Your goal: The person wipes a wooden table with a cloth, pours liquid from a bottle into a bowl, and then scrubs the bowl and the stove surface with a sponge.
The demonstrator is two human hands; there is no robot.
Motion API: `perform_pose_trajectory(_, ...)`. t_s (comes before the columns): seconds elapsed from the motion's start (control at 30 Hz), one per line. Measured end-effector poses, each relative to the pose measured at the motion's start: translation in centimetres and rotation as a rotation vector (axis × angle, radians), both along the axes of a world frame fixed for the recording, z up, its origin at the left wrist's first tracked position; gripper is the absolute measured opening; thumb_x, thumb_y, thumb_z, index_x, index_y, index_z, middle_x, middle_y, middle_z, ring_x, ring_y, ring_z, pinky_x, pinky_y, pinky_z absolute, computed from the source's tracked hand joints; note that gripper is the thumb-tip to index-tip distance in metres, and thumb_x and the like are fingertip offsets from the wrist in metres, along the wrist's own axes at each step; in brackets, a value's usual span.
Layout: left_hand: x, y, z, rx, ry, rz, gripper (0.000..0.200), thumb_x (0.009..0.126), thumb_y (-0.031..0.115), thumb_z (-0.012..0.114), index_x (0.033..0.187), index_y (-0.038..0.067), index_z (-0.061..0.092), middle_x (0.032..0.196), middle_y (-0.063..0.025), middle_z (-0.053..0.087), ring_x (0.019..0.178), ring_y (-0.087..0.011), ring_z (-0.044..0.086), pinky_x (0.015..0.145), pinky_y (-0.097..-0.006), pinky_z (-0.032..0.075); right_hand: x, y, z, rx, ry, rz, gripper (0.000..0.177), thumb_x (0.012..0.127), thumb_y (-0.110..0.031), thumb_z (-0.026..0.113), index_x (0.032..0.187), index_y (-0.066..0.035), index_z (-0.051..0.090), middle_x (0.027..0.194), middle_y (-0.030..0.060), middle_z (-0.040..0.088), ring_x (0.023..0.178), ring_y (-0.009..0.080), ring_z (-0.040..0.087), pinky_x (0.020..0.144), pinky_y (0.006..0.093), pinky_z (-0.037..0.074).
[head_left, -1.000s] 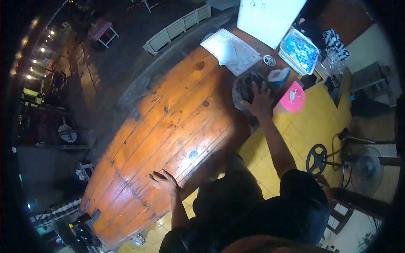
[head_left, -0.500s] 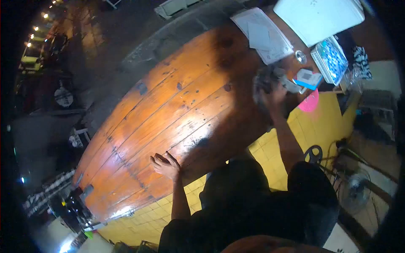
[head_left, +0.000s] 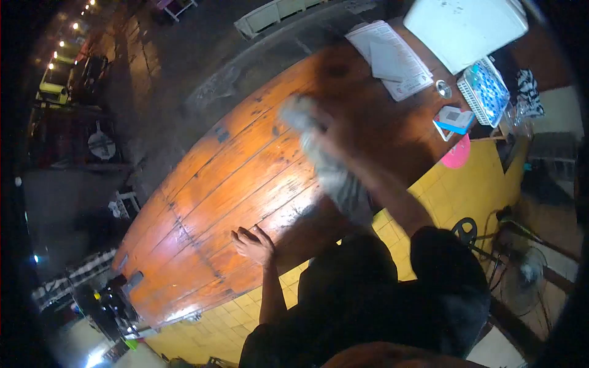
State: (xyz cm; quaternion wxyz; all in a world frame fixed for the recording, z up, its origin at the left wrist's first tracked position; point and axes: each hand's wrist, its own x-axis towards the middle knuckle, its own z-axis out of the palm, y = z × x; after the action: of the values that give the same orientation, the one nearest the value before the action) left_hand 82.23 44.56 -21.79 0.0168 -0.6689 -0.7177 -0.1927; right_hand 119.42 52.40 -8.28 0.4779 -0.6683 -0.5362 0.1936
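A grey cloth [head_left: 331, 172] trails across the wooden counter [head_left: 245, 178], bunched at its far end and hanging in folds toward the near edge. My right hand [head_left: 331, 138], smeared by motion, is closed on the cloth and presses over the middle of the boards. Near the front edge, my left hand [head_left: 253, 245] rests on the wood, its fingers apart and slightly bent, with nothing in it.
Papers [head_left: 392, 64], a small round metal dish [head_left: 443, 89], a blue-and-white card stand [head_left: 453, 121], a basket of blue packets [head_left: 485, 92] and a white box [head_left: 466, 30] stand at the right end. A fan [head_left: 524, 276] is at lower right.
My right hand has swept the cloth leftward from beside the card stand to the middle of the counter. My left hand stays on the wood; the whole view has shifted slightly.
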Motion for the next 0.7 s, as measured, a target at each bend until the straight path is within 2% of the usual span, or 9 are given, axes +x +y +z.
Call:
perform_pose_trajectory(0.03, 0.1, 0.1, 0.3, -0.021, 0.013, -0.011, 0.055, 0.092, 0.041, 0.050, 0.124, -0.004, 0.047, 0.135, -0.0267, 0.038, 0.124, -0.0415, 0.037, 0.100, -0.0534, 0.028, 3.4, 1.8, -0.1, -0.278, -0.030, -0.130, 0.052, 0.076, -0.027, 0.070, 0.123, -0.009, 0.056, 0.126, 0.0158, 0.053, 0.118, 0.0324, 0.050, 0.098, 0.0411, 0.043)
perform_pose_trajectory(0.07, 0.1, 0.2, 0.4, -0.039, 0.027, -0.013, 0.055, 0.092, 0.040, 0.050, 0.125, -0.004, 0.046, 0.136, -0.0273, 0.037, 0.124, -0.0420, 0.036, 0.100, -0.0533, 0.027, 7.6, 3.6, -3.0, -0.133, -0.530, -0.272, 0.057, 0.077, -0.036, 0.069, 0.125, -0.010, 0.055, 0.128, 0.0173, 0.051, 0.118, 0.0346, 0.050, 0.096, 0.0430, 0.044)
perform_pose_trajectory(0.2, -0.2, 0.5, 0.9, -0.045, 0.005, -0.044, 0.057, 0.088, 0.037, 0.054, 0.126, -0.004, 0.044, 0.135, -0.0291, 0.036, 0.124, -0.0430, 0.035, 0.100, -0.0536, 0.026, 15.0, 10.8, -9.3, -0.061, -0.605, -0.181, 0.065, 0.078, -0.050, 0.063, 0.128, -0.009, 0.053, 0.132, 0.0214, 0.047, 0.120, 0.0392, 0.047, 0.097, 0.0456, 0.041)
perform_pose_trajectory(0.27, -0.1, 1.0, 1.0, -0.065, 0.050, -0.031, 0.058, 0.086, 0.039, 0.056, 0.124, -0.004, 0.046, 0.135, -0.0288, 0.036, 0.125, -0.0426, 0.034, 0.100, -0.0538, 0.026, 11.7, 11.2, -10.4, -0.192, -0.952, -0.452, 0.066, 0.078, -0.049, 0.064, 0.126, -0.005, 0.053, 0.134, 0.0232, 0.044, 0.121, 0.0422, 0.044, 0.098, 0.0488, 0.039)
perform_pose_trajectory(0.4, -0.5, 0.7, 0.7, -0.069, 0.015, -0.040, 0.057, 0.087, 0.040, 0.055, 0.123, -0.003, 0.046, 0.137, -0.0291, 0.035, 0.126, -0.0427, 0.034, 0.100, -0.0548, 0.025, -3.2, 10.0, -8.9, -0.135, -0.755, -0.070, 0.059, 0.073, -0.049, 0.068, 0.119, -0.012, 0.060, 0.133, 0.0223, 0.044, 0.124, 0.0404, 0.040, 0.101, 0.0520, 0.034)
perform_pose_trajectory(0.43, -0.6, 0.7, 0.4, -0.029, 0.002, -0.078, 0.056, 0.088, 0.040, 0.054, 0.123, -0.003, 0.046, 0.137, -0.0293, 0.035, 0.126, -0.0426, 0.033, 0.100, -0.0553, 0.025, -6.5, 8.0, -8.0, -0.141, -0.486, 0.150, 0.058, 0.072, -0.047, 0.069, 0.119, -0.016, 0.060, 0.131, 0.0202, 0.046, 0.123, 0.0377, 0.041, 0.103, 0.0501, 0.032)
perform_pose_trajectory(0.47, -0.3, 0.7, 0.8, -0.060, -0.025, -0.064, 0.056, 0.089, 0.040, 0.053, 0.124, -0.003, 0.046, 0.139, -0.0290, 0.033, 0.128, -0.0415, 0.033, 0.101, -0.0560, 0.023, -10.7, 6.8, -11.7, -0.033, -0.633, 0.134, 0.058, 0.070, -0.047, 0.071, 0.118, -0.016, 0.061, 0.129, 0.0182, 0.048, 0.122, 0.0359, 0.042, 0.104, 0.0485, 0.031)
perform_pose_trajectory(0.6, -0.2, 0.8, 0.6, -0.093, -0.026, -0.001, 0.053, 0.089, 0.039, 0.052, 0.124, 0.000, 0.048, 0.140, -0.0258, 0.034, 0.129, -0.0390, 0.032, 0.103, -0.0559, 0.021, -19.0, 4.4, -11.0, 0.072, -0.459, 0.599, 0.052, 0.064, -0.031, 0.078, 0.113, -0.020, 0.064, 0.129, 0.0131, 0.049, 0.121, 0.0309, 0.046, 0.103, 0.0457, 0.035)
perform_pose_trajectory(0.7, -1.1, 0.3, 0.2, -0.068, -0.047, -0.033, 0.048, 0.089, 0.036, 0.051, 0.123, 0.002, 0.050, 0.139, -0.0242, 0.036, 0.130, -0.0375, 0.032, 0.104, -0.0537, 0.020, -15.4, 3.1, -7.7, 0.062, -0.090, 0.339, 0.053, 0.062, -0.015, 0.077, 0.113, -0.015, 0.064, 0.121, 0.0150, 0.056, 0.115, 0.0339, 0.051, 0.095, 0.0414, 0.044)
